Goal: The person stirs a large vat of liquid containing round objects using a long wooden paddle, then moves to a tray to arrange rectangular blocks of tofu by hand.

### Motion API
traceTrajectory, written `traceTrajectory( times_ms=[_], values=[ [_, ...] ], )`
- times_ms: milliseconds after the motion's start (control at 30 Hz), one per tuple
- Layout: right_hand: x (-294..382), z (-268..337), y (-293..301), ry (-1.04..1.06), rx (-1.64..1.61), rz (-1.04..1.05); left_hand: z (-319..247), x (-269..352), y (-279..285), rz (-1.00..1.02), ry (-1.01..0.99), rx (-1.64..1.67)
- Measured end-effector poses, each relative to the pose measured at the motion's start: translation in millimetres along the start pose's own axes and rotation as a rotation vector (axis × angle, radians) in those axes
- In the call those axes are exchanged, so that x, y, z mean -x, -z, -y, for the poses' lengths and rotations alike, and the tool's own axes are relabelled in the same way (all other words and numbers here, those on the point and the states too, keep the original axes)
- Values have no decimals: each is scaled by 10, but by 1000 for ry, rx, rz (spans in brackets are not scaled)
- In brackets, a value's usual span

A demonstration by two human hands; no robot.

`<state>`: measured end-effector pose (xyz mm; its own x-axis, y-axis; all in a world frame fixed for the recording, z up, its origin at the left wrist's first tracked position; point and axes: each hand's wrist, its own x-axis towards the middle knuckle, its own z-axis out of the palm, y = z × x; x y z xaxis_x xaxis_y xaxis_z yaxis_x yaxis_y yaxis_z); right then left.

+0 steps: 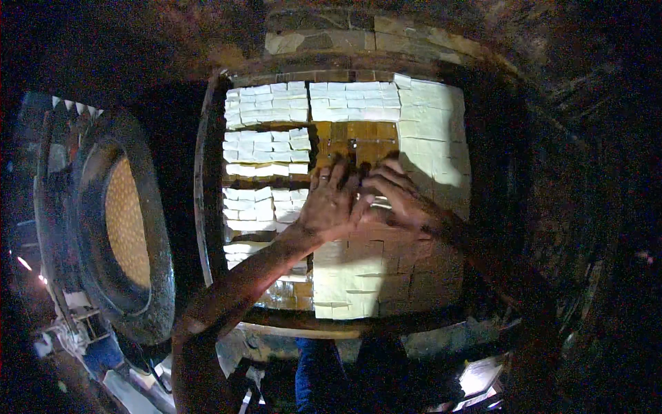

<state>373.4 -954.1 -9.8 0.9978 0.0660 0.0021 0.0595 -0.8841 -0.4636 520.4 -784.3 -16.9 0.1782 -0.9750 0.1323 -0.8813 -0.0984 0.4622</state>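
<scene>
My left hand (331,202), with a ring on one finger, reaches over the middle of a broad brown board (357,137). Close beside it on the right, my right hand (401,189) has its fingers bent down. Both sets of fingertips are in shadow and blurred, so I cannot see whether they grip anything. Between the hands a strip of white shows. Left of them, small white blocks (266,145), perhaps tofu, lie in loose rows. More cut white blocks (354,98) sit at the back. A closely packed pale slab of blocks (432,121) runs down the right and the front (346,290).
Left of the board stands a dark wide-rimmed vessel (163,253) with tan, grainy-looking contents (126,227). A wall of stone or tile (320,41) rises behind. A raised rim (204,171) borders the board. My legs in blue trousers (318,372) are at its front edge.
</scene>
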Motion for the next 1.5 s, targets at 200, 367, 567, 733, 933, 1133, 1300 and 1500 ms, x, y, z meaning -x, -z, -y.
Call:
traceTrajectory(
  times_ms=[200, 367, 567, 733, 933, 1133, 1300, 1500],
  values=[
    [190, 103, -347, 216, 470, -183, -65, 207, -113, -24, -47, -210],
    [72, 353, -148, 93, 340, -152, -43, 312, -9, -66, -115, -245],
    [39, 46, -301, -233, -729, 33, 16, 102, 74, -62, -55, 144],
    [60, 108, -191, 15, -493, -22, 8, 154, 90, -49, -132, -95],
    [234, 247, -242, 104, 280, -193, -79, 365, 54, -1, -177, -202],
    [243, 328, -303, 40, 216, -176, -96, 468, 54, -21, -194, -255],
    [527, 129, -204, -18, 183, -61, -77, 187, 37, 0, -291, -174],
    [499, 138, -456, 34, 213, 125, 100, 517, -71, 143, -176, -2]
  ],
)
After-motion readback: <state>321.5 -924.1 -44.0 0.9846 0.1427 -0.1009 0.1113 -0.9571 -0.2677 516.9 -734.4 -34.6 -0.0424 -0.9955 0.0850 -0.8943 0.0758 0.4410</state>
